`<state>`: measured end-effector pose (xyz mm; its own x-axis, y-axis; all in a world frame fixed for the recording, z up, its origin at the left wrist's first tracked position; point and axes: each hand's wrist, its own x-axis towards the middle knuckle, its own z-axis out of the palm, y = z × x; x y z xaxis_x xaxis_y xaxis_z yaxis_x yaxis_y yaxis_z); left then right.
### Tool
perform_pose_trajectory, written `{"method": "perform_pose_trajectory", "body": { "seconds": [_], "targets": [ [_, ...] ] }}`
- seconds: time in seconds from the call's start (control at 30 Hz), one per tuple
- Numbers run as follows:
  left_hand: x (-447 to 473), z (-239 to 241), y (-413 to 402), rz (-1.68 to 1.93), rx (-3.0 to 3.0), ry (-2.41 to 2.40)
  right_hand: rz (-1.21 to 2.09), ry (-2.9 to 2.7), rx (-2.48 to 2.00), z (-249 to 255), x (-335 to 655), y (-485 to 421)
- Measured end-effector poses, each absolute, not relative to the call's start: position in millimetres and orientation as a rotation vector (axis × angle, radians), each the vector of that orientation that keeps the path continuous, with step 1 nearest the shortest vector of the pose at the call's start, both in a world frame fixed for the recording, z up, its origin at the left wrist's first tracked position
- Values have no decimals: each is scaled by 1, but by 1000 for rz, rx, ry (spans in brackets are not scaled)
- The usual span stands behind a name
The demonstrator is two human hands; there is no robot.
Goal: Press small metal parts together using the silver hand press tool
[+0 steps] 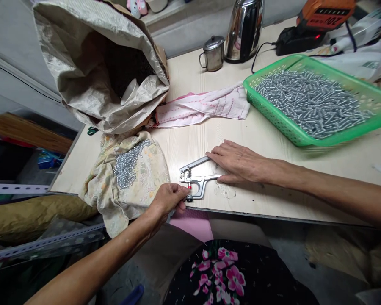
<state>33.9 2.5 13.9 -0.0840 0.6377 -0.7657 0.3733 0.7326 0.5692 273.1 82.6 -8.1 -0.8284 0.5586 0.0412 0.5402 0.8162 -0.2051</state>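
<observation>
A pair of silver hand-press pliers [203, 183] with a spring and a red part at the jaw lies near the table's front edge. My right hand [236, 163] grips its two spread handles, fingertips on the upper one and thumb at the lower. At the jaw, my left hand [171, 197] has thumb and fingers pinched together; what sits between them is too small to make out. Left of the pliers, a pile of small silver metal pieces [127, 165] lies on a yellowish floral cloth [152, 169].
A green plastic basket [273, 120] of similar metal pieces stands at the right. Behind the cloth is a large open sack [73, 80] with a white cup inside. A pink-white towel [206, 106], a lidded metal mug [214, 55], a kettle [244, 29] and a charging battery [325, 15] are farther back.
</observation>
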Motion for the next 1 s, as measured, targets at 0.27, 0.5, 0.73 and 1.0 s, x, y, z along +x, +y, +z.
{"method": "perform_pose_trajectory", "body": {
  "seconds": [0.27,0.5,0.73,1.0],
  "targets": [
    [41,21,0,321,1864,1862,375,-2853,-974,-5,271,74],
    [81,5,33,59,2546,1430,452,-2852,-1026,-2,268,65],
    [82,3,47,3,2545,1442,250,-2871,-1220,7,280,69],
    [90,4,52,8,2477,1476,431,-2891,-1167,5,274,83]
  ]
}}
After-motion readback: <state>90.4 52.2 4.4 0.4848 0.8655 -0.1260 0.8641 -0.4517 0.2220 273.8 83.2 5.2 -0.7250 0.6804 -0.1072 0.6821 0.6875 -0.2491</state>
